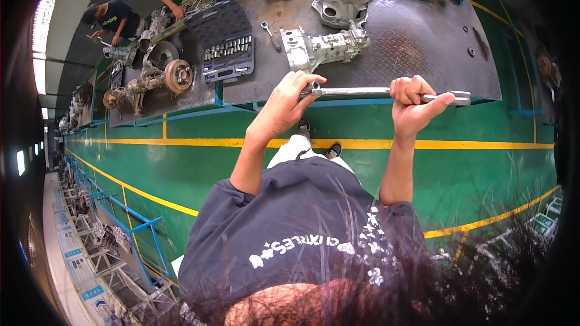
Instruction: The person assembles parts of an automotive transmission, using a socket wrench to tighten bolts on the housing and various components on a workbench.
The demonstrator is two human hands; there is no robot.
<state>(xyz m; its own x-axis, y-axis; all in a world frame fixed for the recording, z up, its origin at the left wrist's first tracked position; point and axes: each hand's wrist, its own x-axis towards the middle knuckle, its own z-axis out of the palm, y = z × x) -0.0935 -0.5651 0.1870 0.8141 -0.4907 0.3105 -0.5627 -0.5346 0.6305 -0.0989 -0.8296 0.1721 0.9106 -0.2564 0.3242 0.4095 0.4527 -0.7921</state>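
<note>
A long silver torque wrench [353,91] lies level across the space in front of me, just off the near edge of the metal-topped bench [411,42]. My right hand [414,104] is wrapped around its handle end, thumb stretched along the grip. At the other end, my left hand [283,101] holds the wrench's head between thumb and fingers; the fingers partly hide the head. Just beyond the left hand, a silver gearbox housing [329,48] rests on the bench. A ratchet [270,35] lies to the left of that housing.
An open socket set case [229,57] sits on the bench at left, near a rusty axle with a brake drum [179,76]. Behind the housing stands a larger gearbox [343,6]. Small rings [471,51] lie at far right. Two people work at the far left.
</note>
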